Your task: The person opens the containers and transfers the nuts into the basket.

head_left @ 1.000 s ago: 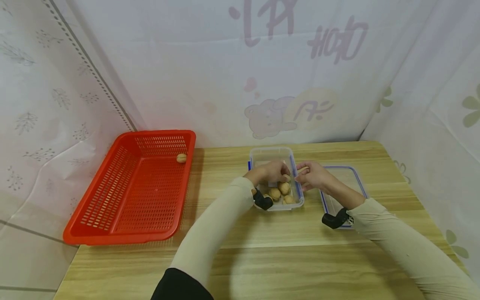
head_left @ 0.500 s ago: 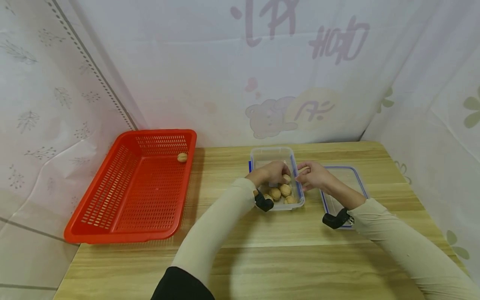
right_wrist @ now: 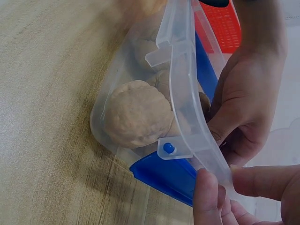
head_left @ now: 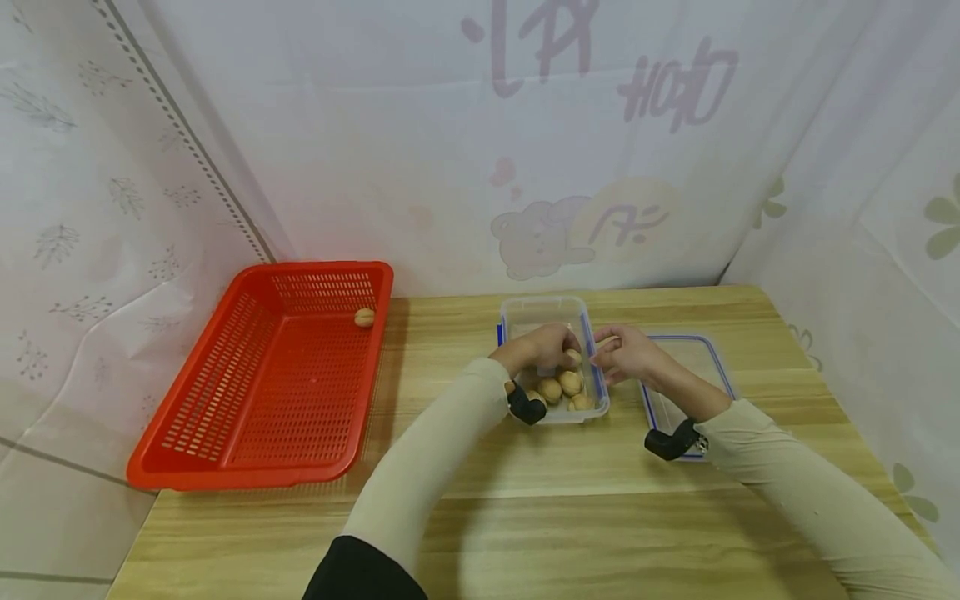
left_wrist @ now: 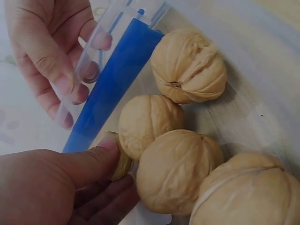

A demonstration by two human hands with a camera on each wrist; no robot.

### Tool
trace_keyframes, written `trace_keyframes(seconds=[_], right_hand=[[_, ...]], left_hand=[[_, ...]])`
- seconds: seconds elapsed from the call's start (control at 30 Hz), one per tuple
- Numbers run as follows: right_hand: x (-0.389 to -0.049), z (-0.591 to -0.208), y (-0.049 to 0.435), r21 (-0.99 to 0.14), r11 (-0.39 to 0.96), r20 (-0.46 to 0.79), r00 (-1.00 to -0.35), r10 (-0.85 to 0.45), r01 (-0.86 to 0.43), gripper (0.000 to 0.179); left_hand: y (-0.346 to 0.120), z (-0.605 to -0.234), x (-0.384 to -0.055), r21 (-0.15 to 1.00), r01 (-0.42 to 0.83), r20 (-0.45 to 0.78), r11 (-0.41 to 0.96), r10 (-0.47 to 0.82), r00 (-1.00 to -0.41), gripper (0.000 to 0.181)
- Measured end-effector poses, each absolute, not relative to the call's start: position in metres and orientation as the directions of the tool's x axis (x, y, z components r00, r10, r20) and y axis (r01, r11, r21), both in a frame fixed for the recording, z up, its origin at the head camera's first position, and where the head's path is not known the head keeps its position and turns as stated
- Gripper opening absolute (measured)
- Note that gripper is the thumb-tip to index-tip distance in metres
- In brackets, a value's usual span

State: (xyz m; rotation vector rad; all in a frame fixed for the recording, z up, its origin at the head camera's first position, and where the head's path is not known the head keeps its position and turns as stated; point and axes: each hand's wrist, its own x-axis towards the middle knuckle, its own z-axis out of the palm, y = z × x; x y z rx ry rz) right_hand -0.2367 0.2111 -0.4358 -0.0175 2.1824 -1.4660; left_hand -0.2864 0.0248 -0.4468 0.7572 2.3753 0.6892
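Observation:
A clear plastic food container [head_left: 542, 306] with blue side clips stands open on the table, several walnuts [head_left: 570, 382] lying inside. My left hand [head_left: 542, 346] reaches down into it. Thumb and fingers of that hand [left_wrist: 51, 187] pinch a walnut [left_wrist: 123, 161] beside the others; most of this nut is hidden by the thumb and its neighbours. At the container's right side, my right hand [head_left: 630, 354] holds the rim [right_wrist: 220, 164] between thumb and fingers, close by a blue clip [right_wrist: 164, 176].
To the left is a large red plastic basket [head_left: 288, 383] with one walnut [head_left: 364, 317] at its right wall. A clear lid with a blue seal [head_left: 690, 350] lies on the wooden table [head_left: 525, 517], partly under the right forearm. Printed cloth [head_left: 420, 167] hangs behind.

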Motion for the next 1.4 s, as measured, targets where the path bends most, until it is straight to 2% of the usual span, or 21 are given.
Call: trace_keyframes(seconds=[0.47, 0.7, 1.03, 1.4], right_hand=[[-0.236, -0.435, 0.211, -0.872, 0.417, -0.393, -0.876, -0.28, 0.258, 0.05], [-0.236, -0.434, 0.211, -0.872, 0.416, -0.394, -0.875, -0.282, 0.259, 0.05], [-0.235, -0.434, 0.21, -0.869, 0.412, -0.404, -0.873, -0.275, 0.272, 0.05], [-0.237, -0.436, 0.211, -0.867, 0.416, -0.406, -0.873, -0.271, 0.274, 0.05]], left_hand=[[0.015, -0.44, -0.29, 0.676, 0.302, -0.324, 0.672, 0.639, -0.697, 0.035], [0.01, -0.431, -0.295, 0.681, 0.361, -0.256, 0.638, 0.668, -0.698, 0.033], [0.002, -0.409, -0.301, 0.717, 0.365, -0.22, 0.593, 0.691, -0.689, 0.034], [-0.006, -0.381, -0.304, 0.735, 0.36, -0.187, 0.574, 0.683, -0.706, 0.035]])
